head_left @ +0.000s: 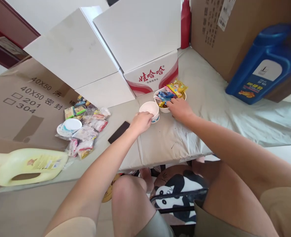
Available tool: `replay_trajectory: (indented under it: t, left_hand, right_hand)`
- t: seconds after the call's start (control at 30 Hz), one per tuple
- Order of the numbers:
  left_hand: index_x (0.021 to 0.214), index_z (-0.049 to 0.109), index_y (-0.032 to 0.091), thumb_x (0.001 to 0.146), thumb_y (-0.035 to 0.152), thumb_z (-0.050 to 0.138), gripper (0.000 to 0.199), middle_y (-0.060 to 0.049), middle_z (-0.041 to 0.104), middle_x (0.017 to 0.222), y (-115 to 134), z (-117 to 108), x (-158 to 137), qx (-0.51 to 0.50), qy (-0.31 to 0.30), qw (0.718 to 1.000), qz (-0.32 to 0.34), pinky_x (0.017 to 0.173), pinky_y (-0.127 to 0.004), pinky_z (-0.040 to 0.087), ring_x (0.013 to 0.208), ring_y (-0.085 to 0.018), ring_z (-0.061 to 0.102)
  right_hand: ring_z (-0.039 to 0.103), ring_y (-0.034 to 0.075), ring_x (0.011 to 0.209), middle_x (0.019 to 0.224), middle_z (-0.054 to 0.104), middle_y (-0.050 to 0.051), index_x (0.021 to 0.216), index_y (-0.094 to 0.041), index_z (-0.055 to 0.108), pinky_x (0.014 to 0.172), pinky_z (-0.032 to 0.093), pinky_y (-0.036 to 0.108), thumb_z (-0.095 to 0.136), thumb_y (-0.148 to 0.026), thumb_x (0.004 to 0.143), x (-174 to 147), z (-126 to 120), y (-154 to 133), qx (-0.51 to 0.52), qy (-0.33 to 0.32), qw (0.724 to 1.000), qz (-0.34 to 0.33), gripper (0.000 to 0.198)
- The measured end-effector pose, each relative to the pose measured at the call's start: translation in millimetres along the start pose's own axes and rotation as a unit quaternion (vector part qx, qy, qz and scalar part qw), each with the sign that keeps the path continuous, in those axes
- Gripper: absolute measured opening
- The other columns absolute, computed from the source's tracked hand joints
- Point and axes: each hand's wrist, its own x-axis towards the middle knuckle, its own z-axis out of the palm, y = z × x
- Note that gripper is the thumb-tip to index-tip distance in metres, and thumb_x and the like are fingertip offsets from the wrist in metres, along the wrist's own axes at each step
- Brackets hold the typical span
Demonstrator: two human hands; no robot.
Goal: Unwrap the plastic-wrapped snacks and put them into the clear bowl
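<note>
An open white paper bowl (149, 108) with a blue pattern low on its side stands on the covered surface, with nothing visible inside. My left hand (142, 122) is closed over its near rim. Touching or nearly touching it on the right is a second paper bowl (166, 109), heaped with small wrapped snack packets (165, 96) in blue, pink and yellow. Over the near right rim of this bowl lies my right hand (180, 108), fingers bent against rim and packets; its fingertips are partly hidden.
A flat black object (119, 132) lies left of the bowls. Farther left are bagged snacks (86, 133), white lids (72, 124) and a pale yellow jug (32, 166) on its side. White cartons (150, 77) stand behind, a blue bottle (258, 70) and brown carton (214, 36) at right.
</note>
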Motion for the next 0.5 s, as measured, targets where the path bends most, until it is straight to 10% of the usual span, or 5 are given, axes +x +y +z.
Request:
replay_trajectory:
  t: [0.23,0.5]
  left_hand:
    - [0.112,0.071,0.023,0.096,0.019,0.043,0.033,-0.013,0.067,0.118,16.8,-27.1,35.9,-0.024,0.081,0.996,-0.018,0.090,-0.046,0.048,0.115,-0.031,0.061]
    - [0.114,0.068,0.016,0.095,0.012,0.044,0.032,-0.015,0.065,0.120,88.5,-65.0,174.9,-0.016,0.124,0.989,0.078,0.097,-0.047,0.047,0.121,-0.033,0.059]
  right_hand:
    - [0.058,0.029,0.099,0.106,0.064,0.018,0.106,-0.014,0.068,0.080,0.041,0.036,0.038,-0.031,0.101,-78.1,-7.1,76.5,-0.046,0.047,0.997,0.043,0.035]
    - [0.059,0.026,0.096,0.098,0.065,0.013,0.097,-0.019,0.069,0.088,0.045,0.037,0.037,-0.034,0.101,-149.4,-7.4,132.2,-0.010,0.129,0.991,0.045,0.036]
